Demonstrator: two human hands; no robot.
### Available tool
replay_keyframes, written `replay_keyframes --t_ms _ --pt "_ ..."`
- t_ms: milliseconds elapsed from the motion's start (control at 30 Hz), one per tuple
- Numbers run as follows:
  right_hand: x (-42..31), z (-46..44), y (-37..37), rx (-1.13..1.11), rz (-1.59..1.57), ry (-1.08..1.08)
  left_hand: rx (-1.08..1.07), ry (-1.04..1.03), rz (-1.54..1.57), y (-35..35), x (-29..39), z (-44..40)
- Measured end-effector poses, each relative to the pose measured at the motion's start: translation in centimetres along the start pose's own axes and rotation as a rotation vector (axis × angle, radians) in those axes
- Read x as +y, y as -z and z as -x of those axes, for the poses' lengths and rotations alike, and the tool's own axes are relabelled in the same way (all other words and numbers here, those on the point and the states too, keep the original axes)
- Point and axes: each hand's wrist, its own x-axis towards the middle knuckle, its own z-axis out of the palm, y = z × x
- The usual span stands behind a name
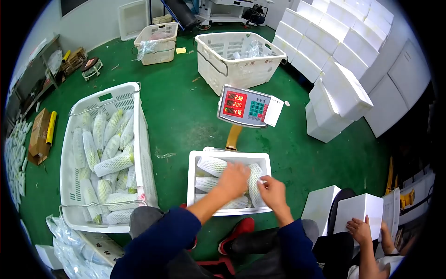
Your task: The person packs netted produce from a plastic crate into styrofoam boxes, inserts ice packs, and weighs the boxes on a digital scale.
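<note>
A white foam box [192,180] sits in front of me, holding several pale green vegetables in white mesh sleeves. My left hand [233,180] is over the middle of the box, its fingers smeared by motion. At the box's right side my right hand [272,191] has its thumb and fingertips drawn together beside an upright sleeved vegetable [254,184]; whether they grip its mesh is too small to tell. Behind the box stands a scale display [243,106] with red digits. To the left, a large white crate [145,158] holds many more sleeved vegetables.
Two white baskets [159,55] [241,69] stand farther back on the green floor. Foam boxes [320,37] are stacked at the back right. At the lower right a co-worker's hands [360,230] touch a foam box [344,209]. Plastic bags [69,251] lie at the lower left.
</note>
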Motion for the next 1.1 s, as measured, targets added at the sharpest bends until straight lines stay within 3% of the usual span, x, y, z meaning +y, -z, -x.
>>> replay_keyframes --t_ms 67,167,267,433,633,733,767,900,1000,1100 --pt "0.0 -0.1 -1.8 -0.135 0.109 0.030 0.019 0.181 -0.002 -3.7 -3.7 -0.4" --pt "2.1 -1.1 -4.0 -0.199 0.349 -0.012 0.219 0.181 -0.284 -9.8 -5.6 2.5" --pt "3.5 -2.7 -5.2 -0.254 0.433 -0.069 -0.013 0.386 -0.089 -8.6 -5.4 3.2" --pt "4.1 -3.4 -7.1 -0.308 0.483 -0.068 -0.085 0.494 0.087 -9.6 -8.1 2.1" --pt "5.3 -3.8 -9.0 -0.356 0.493 -0.054 0.079 0.424 -0.039 -8.9 -7.9 2.0" --pt "-0.7 -3.8 -3.7 -0.402 0.565 0.029 0.000 0.368 -0.264 -5.9 -5.9 0.8" --pt "-2.5 -3.6 -1.9 -0.306 0.542 0.067 -0.010 0.295 -0.227 -4.9 -5.7 0.1" --pt "-5.8 -2.5 6.2 -0.033 0.033 0.117 0.151 0.064 -0.064 -0.1 -2.3 0.5" --pt "-2.2 -2.1 9.6 0.057 -0.180 0.022 -0.124 -0.079 0.207 6.6 1.4 4.4" --pt "1.9 -2.1 11.2 -0.060 -0.268 -0.128 0.390 -0.198 0.408 8.9 3.7 11.8"
